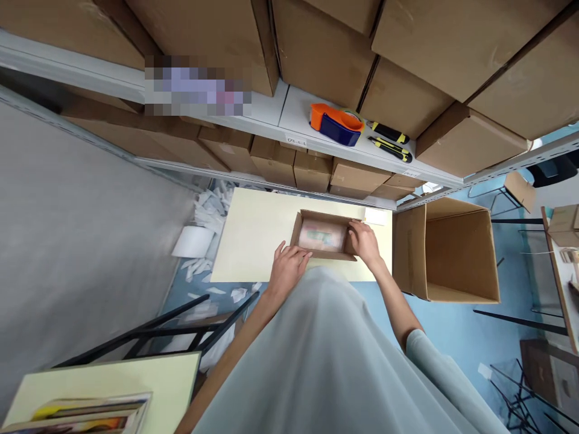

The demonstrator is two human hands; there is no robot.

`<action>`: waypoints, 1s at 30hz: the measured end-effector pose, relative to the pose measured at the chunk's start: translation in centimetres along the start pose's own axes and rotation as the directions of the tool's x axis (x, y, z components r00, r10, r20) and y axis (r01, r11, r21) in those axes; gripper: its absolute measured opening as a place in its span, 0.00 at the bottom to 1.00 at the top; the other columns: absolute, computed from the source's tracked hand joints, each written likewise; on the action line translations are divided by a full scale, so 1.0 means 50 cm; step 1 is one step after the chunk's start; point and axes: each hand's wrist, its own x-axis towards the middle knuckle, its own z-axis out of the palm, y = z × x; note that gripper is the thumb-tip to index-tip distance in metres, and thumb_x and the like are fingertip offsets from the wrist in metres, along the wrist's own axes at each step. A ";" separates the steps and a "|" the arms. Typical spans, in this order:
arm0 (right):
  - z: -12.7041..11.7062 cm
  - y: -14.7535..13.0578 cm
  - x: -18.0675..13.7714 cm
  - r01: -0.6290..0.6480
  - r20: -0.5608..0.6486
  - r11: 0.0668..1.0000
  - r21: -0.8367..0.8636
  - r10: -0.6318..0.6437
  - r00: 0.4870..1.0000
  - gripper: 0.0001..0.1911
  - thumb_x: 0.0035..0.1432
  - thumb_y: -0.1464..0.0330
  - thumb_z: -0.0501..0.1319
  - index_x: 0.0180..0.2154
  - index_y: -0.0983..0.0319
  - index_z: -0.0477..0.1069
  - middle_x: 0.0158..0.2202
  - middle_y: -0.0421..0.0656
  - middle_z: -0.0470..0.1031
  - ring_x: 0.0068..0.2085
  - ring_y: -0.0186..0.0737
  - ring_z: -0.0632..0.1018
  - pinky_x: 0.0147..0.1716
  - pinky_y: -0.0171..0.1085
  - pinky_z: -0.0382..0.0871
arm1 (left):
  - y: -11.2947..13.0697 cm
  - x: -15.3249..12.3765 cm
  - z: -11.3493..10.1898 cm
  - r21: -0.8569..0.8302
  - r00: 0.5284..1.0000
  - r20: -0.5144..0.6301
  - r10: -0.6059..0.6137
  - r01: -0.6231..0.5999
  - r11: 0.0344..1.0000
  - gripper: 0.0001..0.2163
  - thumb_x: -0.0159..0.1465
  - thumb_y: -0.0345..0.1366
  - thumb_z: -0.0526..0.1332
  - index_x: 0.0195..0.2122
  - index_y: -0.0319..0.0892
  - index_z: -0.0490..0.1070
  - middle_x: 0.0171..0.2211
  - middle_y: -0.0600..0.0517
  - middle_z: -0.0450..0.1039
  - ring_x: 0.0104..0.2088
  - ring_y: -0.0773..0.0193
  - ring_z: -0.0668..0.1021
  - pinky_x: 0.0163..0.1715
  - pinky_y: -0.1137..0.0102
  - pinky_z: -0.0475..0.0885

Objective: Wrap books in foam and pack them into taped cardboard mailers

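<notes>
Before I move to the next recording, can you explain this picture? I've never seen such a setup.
There is no machine: someone works bare-handed, seen by one head-worn camera looking forward and down. On the pale table sit a small white item and an open box with a blurry pinkish package inside. The left hand touches the box's near edge, the right hand its right end; whether either grips is unclear. A large open box stands to the right.
</notes>
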 end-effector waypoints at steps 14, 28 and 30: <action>0.054 0.044 0.055 0.001 -0.118 0.928 0.373 0.046 0.992 0.30 0.79 0.54 0.48 0.69 0.63 0.71 0.76 0.53 0.64 0.77 0.49 0.64 0.76 0.49 0.57 | -0.023 0.057 0.046 -0.085 0.944 0.314 0.101 -0.078 0.993 0.19 0.61 0.54 0.74 0.37 0.46 0.72 0.40 0.49 0.76 0.48 0.50 0.79 0.47 0.60 0.75; 0.035 0.049 0.000 -0.008 -0.111 0.914 0.405 0.058 0.992 0.29 0.79 0.59 0.49 0.75 0.58 0.61 0.68 0.52 0.74 0.64 0.48 0.77 0.63 0.47 0.74 | -0.056 0.153 0.014 0.188 0.995 0.084 -0.056 0.040 0.981 0.38 0.67 0.37 0.70 0.74 0.39 0.56 0.68 0.31 0.66 0.66 0.37 0.75 0.60 0.52 0.76; 0.034 0.050 -0.021 -0.036 -0.074 0.942 0.335 0.064 0.995 0.25 0.79 0.61 0.51 0.70 0.59 0.69 0.60 0.51 0.81 0.57 0.49 0.81 0.58 0.46 0.77 | -0.070 0.168 0.006 0.220 0.999 0.043 -0.015 0.005 0.976 0.39 0.66 0.34 0.69 0.76 0.41 0.56 0.74 0.31 0.57 0.72 0.35 0.67 0.64 0.47 0.73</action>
